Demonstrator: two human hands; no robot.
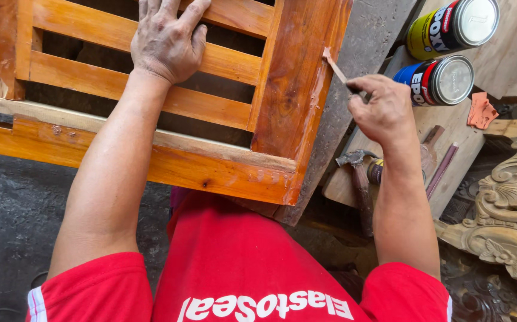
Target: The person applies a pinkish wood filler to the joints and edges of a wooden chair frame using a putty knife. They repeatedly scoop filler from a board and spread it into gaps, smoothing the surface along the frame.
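Note:
My left hand lies flat, fingers spread, on a slat of an orange varnished wooden frame that rests across my lap. My right hand pinches a small flat putty knife whose filler-smeared tip touches the frame's right side edge, where a pale streak of filler runs down the wood. The knife's handle is hidden inside my fingers.
Two round tins, one yellow, one blue and red, lie on a board at the right. A hammer, a thin stick and an orange scrap lie nearby. Carved wood is at the far right.

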